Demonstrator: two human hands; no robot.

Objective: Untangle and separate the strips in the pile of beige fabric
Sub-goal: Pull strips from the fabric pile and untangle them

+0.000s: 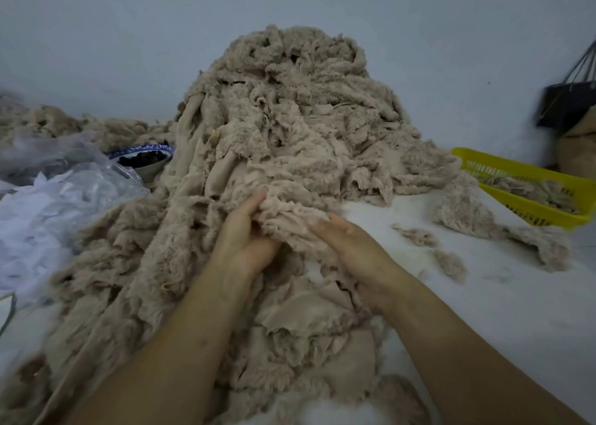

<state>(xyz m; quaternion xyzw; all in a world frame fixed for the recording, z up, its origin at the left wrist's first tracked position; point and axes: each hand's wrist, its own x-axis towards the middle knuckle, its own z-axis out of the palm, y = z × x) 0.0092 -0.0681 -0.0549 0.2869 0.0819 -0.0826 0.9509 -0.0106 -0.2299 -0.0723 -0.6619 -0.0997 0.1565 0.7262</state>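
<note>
Pile of beige fabric (290, 118): a tall tangled heap of fleecy strips, rising straight ahead of both hands, spilling down under them and running on toward the person between the forearms. It is lying on a white table (503, 311) and is leaning toward a pale wall (129, 37) beyond the hands.

Left hand (245, 234): fingers are closing on a bunched fold at the foot of the heap, fingertips pointing up into the cloth.

Right hand (351, 247): thumb is lying on top of the same fold and the fingers are curling under it, pinching it. The two hands are sitting close together, joined by the strip (290, 221) both are gripping.

Loose scraps (419, 236): small tufts are lying on the table just right of the right hand.

Separate length of fabric (467, 211): trailing across the table farther right of the right hand, clear of the heap.

Yellow basket (529, 211): slotted plastic, sitting well right of the right hand, with beige pieces showing inside.

Dark bag (567, 102): hanging by thin handles on the wall, beyond the basket.

Bowl (142, 149): blue-and-white rim, dark contents, sitting left of and beyond the left hand, touching the edge of the heap.

Clear plastic bags (64, 179): crumpled, lying well left of the left hand.

Second beige heap (48, 121): lying beyond the bags, far left.
</note>
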